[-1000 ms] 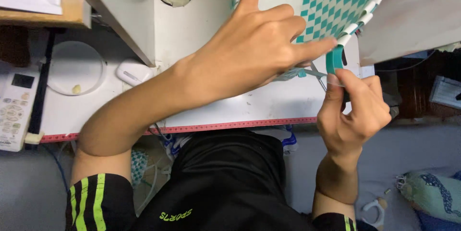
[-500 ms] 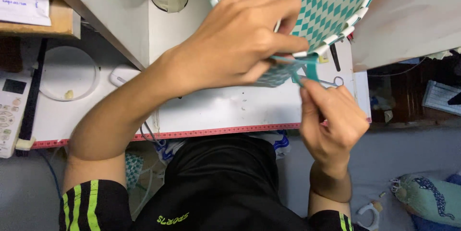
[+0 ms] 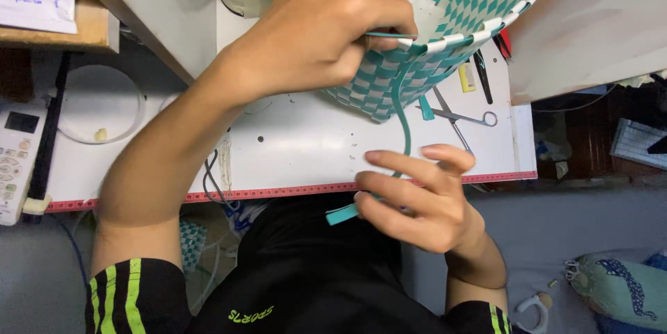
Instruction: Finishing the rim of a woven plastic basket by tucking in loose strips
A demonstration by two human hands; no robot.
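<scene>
fingers, left hand [image 3: 326,35]: clamped on woven basket [image 3: 445,21] rim | right hand [image 3: 417,195]: pinching teal strap [image 3: 401,112]

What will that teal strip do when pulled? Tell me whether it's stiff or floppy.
Probably springy rather than limp: the teal strip holds a smooth curve from the woven basket rim to the right hand. Likely light, since fingertips alone carry it. Its flat, glossy look suggests it may slip; the left hand pins it at the rim.

My left hand [image 3: 313,35] hides basket [image 3: 445,21] rim at 12 o'clock; basket top cut off; scissors [image 3: 455,115] blades tucked under.
</scene>
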